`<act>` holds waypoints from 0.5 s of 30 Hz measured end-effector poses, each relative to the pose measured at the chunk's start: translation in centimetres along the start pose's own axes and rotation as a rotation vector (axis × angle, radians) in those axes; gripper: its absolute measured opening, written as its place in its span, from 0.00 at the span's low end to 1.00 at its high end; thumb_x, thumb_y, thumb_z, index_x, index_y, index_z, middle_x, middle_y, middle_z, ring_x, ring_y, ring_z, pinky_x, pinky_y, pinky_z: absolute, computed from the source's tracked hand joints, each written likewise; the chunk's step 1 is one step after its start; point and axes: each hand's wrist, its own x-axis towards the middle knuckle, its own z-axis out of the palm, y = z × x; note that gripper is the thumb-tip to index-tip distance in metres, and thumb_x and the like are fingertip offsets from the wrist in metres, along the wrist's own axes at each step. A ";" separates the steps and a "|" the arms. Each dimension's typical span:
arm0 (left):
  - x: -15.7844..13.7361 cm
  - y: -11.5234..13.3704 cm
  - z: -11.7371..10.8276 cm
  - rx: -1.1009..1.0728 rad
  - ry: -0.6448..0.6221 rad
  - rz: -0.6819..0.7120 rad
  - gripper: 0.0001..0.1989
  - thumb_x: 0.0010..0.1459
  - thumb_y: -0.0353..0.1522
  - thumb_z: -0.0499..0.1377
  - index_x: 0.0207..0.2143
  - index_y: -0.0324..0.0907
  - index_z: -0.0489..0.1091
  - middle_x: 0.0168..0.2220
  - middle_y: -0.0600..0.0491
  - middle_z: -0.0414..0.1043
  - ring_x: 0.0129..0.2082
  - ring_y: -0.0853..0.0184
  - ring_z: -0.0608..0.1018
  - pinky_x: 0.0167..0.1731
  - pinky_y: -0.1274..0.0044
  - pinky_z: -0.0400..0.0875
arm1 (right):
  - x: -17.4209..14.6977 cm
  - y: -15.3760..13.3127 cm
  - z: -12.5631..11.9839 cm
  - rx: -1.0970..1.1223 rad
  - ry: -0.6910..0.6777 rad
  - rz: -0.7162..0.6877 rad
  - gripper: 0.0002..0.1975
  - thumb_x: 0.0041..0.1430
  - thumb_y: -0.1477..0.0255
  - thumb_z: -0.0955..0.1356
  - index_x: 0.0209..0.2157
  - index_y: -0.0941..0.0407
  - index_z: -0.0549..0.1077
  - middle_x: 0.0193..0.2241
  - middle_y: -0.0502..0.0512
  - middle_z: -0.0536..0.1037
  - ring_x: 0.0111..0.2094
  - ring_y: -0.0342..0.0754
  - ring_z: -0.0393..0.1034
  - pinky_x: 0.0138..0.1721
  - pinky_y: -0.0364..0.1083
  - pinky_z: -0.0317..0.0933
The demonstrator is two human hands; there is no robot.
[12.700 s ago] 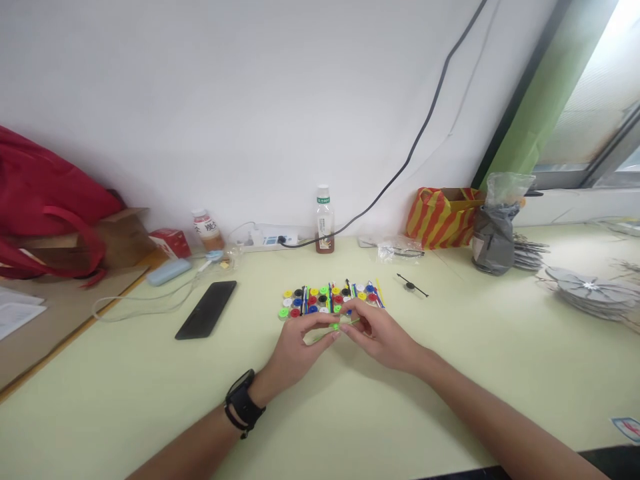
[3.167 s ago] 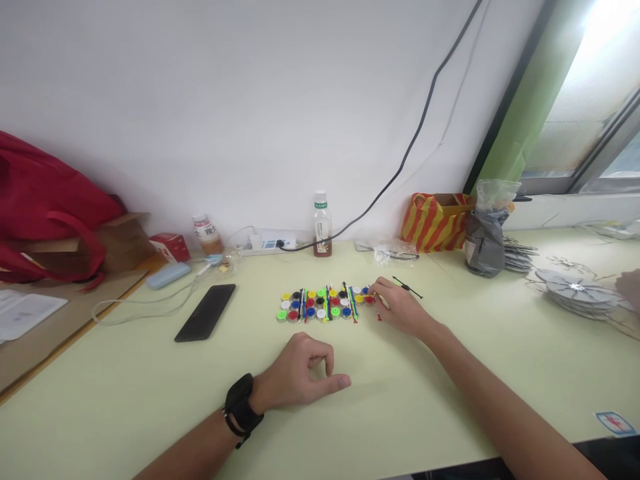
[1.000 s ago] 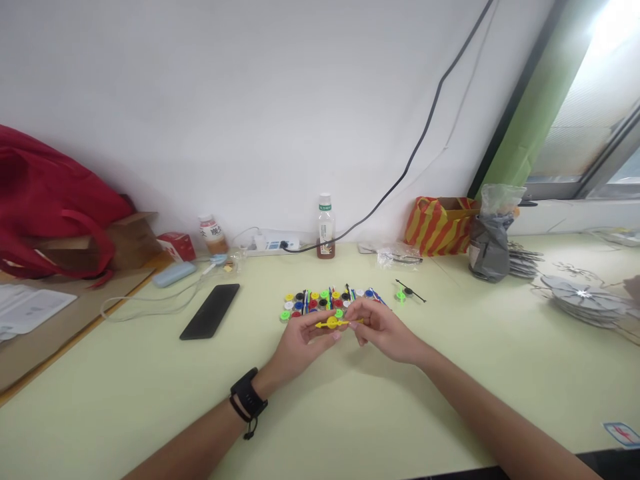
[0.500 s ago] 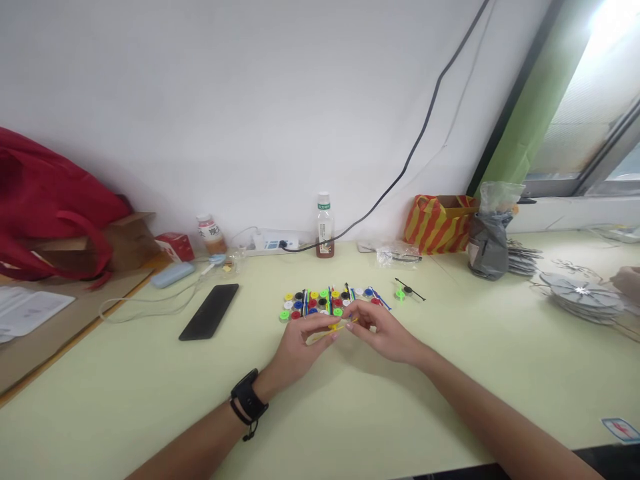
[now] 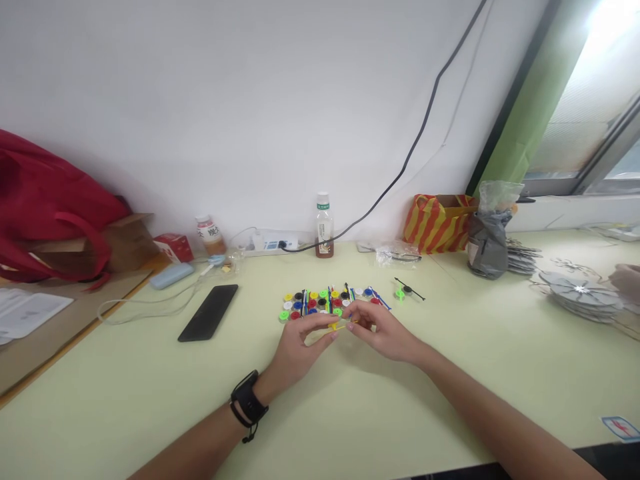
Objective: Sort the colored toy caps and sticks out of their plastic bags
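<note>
My left hand (image 5: 303,343), with a black watch on its wrist, is closed in a pinch. Between its thumb and forefinger sits a small thin yellow plastic part (image 5: 335,327). My right hand (image 5: 381,331) meets it from the other side, fingers bent and pinched at the part's right end; its fingertips partly hide what they grip. Just beyond both hands lie rows of small coloured round discs (image 5: 314,295), with thin coloured sticks (image 5: 305,302) laid between them. Off to the right rests a green and black piece with a long black bar (image 5: 410,290).
A black phone (image 5: 209,313) lies left of my hands. Behind stand a drink bottle (image 5: 325,230), a power strip (image 5: 273,241) and a striped bag (image 5: 435,223). Stacked grey discs (image 5: 583,297) sit at the right, near another person's hand (image 5: 625,281).
The yellow part has turned a little between my fingers, and its left end no longer shows below my left forefinger. Both hands stay in nearly the same place.
</note>
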 end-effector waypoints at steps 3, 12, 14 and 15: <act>0.0 0.2 0.0 0.028 -0.010 0.033 0.10 0.61 0.33 0.67 0.45 0.46 0.81 0.48 0.49 0.81 0.50 0.58 0.81 0.56 0.66 0.74 | 0.0 0.2 0.0 -0.006 0.008 0.004 0.06 0.67 0.67 0.66 0.42 0.54 0.70 0.27 0.47 0.68 0.25 0.43 0.59 0.28 0.44 0.55; 0.1 0.5 0.0 -0.002 -0.048 0.011 0.09 0.58 0.32 0.69 0.43 0.46 0.82 0.45 0.48 0.82 0.47 0.58 0.82 0.51 0.68 0.76 | -0.2 -0.2 -0.3 -0.019 0.038 -0.003 0.08 0.65 0.66 0.68 0.43 0.54 0.71 0.26 0.46 0.65 0.27 0.44 0.58 0.29 0.44 0.55; 0.1 0.4 0.0 0.001 -0.054 0.013 0.09 0.58 0.32 0.69 0.43 0.45 0.82 0.45 0.49 0.82 0.46 0.58 0.83 0.50 0.68 0.76 | -0.2 -0.3 -0.4 -0.016 0.037 -0.003 0.08 0.65 0.67 0.68 0.44 0.54 0.71 0.25 0.46 0.65 0.27 0.44 0.58 0.30 0.44 0.55; 0.1 0.4 0.0 0.002 -0.059 0.014 0.09 0.58 0.32 0.69 0.42 0.45 0.82 0.44 0.49 0.82 0.46 0.58 0.83 0.50 0.69 0.76 | -0.2 -0.3 -0.4 -0.016 0.034 -0.001 0.08 0.65 0.67 0.68 0.44 0.54 0.71 0.25 0.46 0.65 0.27 0.44 0.58 0.30 0.44 0.55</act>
